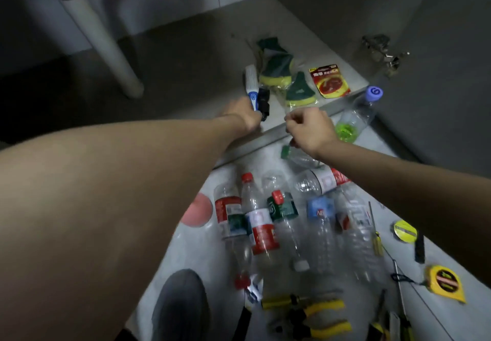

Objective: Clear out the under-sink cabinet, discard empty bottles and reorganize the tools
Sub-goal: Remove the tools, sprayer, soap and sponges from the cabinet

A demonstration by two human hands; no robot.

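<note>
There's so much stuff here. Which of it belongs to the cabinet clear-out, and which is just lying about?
Part of the job:
- empty plastic bottles heaped on the floor
- bottle with purple cap
- blue-and-white tube, at the left hand
- yellow pliers
- tape measure
- sponges

Just there:
- white drain pipe
- door hinge
- pink disc

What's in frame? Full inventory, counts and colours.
Empty bottles: about eight, clear, red/green/blue labels, heaped on floor.
Purple-capped bottle: one, at cabinet edge.
Scrub sponges: about three, green-yellow, cabinet floor.
Red-yellow packet: one, right of sponges.
Drain pipe: one, white, cabinet left.
Pliers: one, yellow-black, bottom.
Tape measures: two, yellow, right.
Screwdriver: one, yellow handle, right.
Left hand: grips white-blue tube.
Right hand: curled; contents unclear.
</note>
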